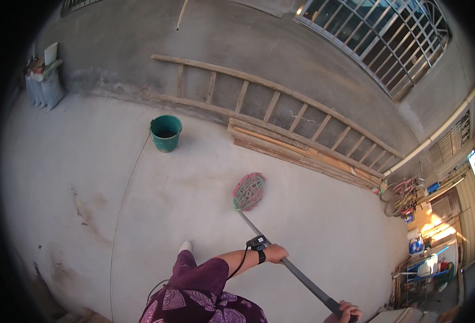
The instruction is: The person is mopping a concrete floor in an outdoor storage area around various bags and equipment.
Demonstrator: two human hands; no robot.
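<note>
My left hand point(276, 253), with a strapped device on its wrist, grips the middle of a long grey mop handle point(302, 276). Around the handle's dark end, at the lower right, my right hand point(345, 311) is closed; its forearm is mostly cut off by the frame. At the far end of the handle, an oval mop head point(249, 191) with a pinkish-red fringe and a green frame rests on the pale concrete floor point(205, 198). A green bucket point(166, 133) stands upright farther off to the left, apart from the mop; its inside is dark.
A wooden ladder point(277, 87) lies sideways along the wall beside stacked wooden planks point(302, 151). Filled sacks point(47, 87) stand at the far left. Bicycles point(401, 196) and piled household items point(427, 258) line the right side. A barred window point(376, 42) is at upper right.
</note>
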